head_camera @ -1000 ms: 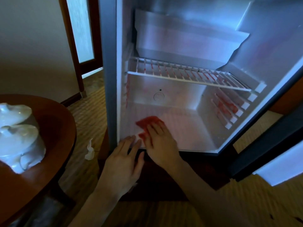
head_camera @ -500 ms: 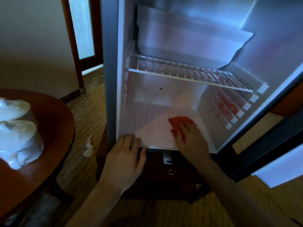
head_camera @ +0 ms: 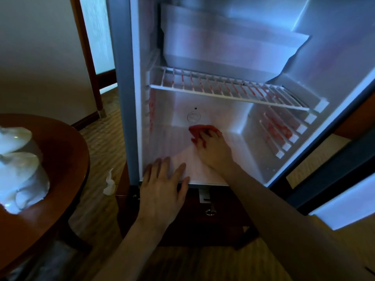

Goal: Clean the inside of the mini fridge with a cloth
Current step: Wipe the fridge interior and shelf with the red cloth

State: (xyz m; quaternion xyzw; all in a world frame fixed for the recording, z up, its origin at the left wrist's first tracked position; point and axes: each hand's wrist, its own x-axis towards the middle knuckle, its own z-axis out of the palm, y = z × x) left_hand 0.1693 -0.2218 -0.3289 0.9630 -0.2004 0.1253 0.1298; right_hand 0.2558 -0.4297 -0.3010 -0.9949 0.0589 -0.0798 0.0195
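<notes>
The right hand (head_camera: 215, 151) has carried the red cloth (head_camera: 199, 131) from the near left of the fridge floor (head_camera: 239, 159), across to the right half a second ago, and now to the far edge, where the cloth lies pressed against the base of the back wall (head_camera: 223, 110), just below the small round fitting (head_camera: 193, 117). The fingers lie spread flat over the cloth, pushing it down rather than bunching it; whether the thumb hooks under an edge cannot be told, since the view there is dim and soft. The left hand (head_camera: 162, 185) has stayed planted, fingers straight and apart, on the near lip of the mini fridge (head_camera: 125, 98) at its left corner, steadying the body.

These passes suggest the floor is being covered in sweeps, and that it is probably nearly wiped. The wire shelf (head_camera: 223, 90), the ribbed right wall (head_camera: 278, 134) and the upper compartment (head_camera: 223, 43) are not being touched at present, so much of the interior likely remains. To the left stands a round wooden table (head_camera: 60, 159), with a crumpled tissue (head_camera: 109, 183) on the carpet between it and the fridge.
</notes>
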